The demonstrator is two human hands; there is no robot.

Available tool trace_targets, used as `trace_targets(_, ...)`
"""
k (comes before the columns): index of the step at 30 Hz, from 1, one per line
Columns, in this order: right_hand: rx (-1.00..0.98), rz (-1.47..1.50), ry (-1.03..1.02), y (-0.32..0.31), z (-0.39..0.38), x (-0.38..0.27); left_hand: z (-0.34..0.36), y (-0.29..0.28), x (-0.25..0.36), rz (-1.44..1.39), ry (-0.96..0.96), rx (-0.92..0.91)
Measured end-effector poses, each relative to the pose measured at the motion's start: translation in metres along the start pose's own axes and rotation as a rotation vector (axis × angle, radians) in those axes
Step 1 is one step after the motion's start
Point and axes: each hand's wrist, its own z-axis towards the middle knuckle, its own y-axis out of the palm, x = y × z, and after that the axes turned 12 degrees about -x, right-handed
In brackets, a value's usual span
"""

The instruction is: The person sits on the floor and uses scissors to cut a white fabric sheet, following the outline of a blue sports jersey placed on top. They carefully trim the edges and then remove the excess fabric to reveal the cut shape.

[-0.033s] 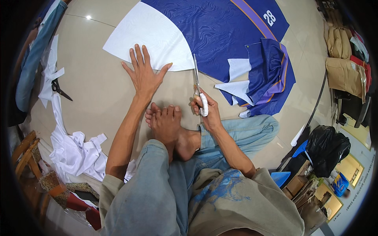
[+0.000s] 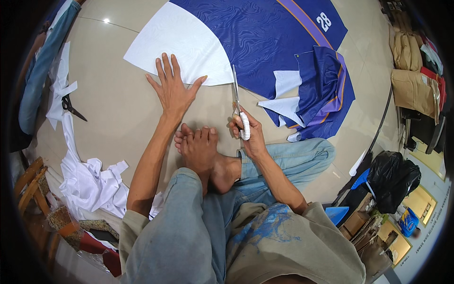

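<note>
Through the head camera I see thin cloth laid over smooth, glossy floor tiles (image 2: 106, 71). The left hand (image 2: 174, 90) is spread wide, its fingers on a white, fan-shaped panel (image 2: 182, 40) whose curved side meets blue cloth (image 2: 253, 40) ahead of the right hand (image 2: 254, 136). That hand's fingers curl round the scissors (image 2: 237, 90), white wrapping on the handle, slim metal blades reaching toward where white meets blue; I can't tell whether they bite fabric. The blue shows a fine wavy pattern and a purple, orange-edged stripe (image 2: 305, 22). Rumpled white scraps (image 2: 87, 182) lie behind and left of the left hand.
</note>
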Motion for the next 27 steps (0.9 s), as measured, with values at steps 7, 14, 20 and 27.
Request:
trace_targets(7,0.097,-0.114,0.036,0.0,-0.001,-0.008,0.001,-0.002,0.001,0.005,-0.003,-0.016)
trace_targets(14,0.013,-0.135,0.084,-0.011,0.003,-0.035,0.002,0.001,-0.002,-0.036,-0.006,-0.029)
trace_targets(20,-0.032,-0.169,0.094,-0.014,0.03,-0.05,0.0,-0.004,0.002,-0.024,-0.01,-0.024)
trace_targets(27,0.007,-0.227,0.124,-0.013,0.034,-0.056,0.001,0.0,-0.001,-0.019,-0.027,-0.047)
